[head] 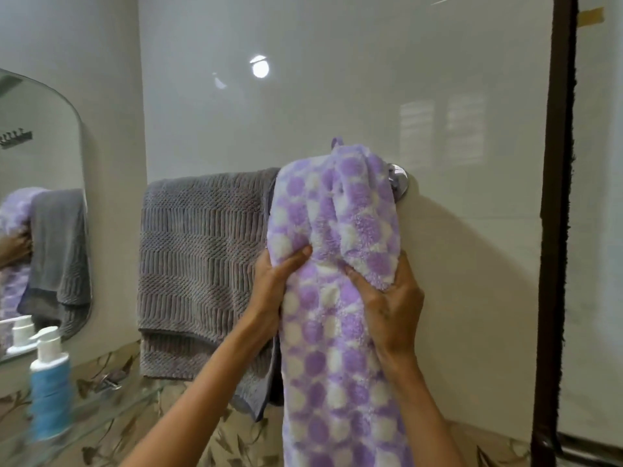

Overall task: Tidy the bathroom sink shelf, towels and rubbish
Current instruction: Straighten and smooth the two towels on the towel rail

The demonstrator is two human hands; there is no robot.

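Both hands (337, 291) curled round purple spotted towel (337, 348).

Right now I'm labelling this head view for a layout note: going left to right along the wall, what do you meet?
mirror → blue pump bottle → grey towel → left hand → purple spotted towel → right hand → dark door frame

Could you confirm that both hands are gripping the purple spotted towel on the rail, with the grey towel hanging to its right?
Not quite: the head view shows the grey towel hanging to the left of the purple spotted towel, not its right. The rest holds: the left hand and right hand both grip that towel on the rail.
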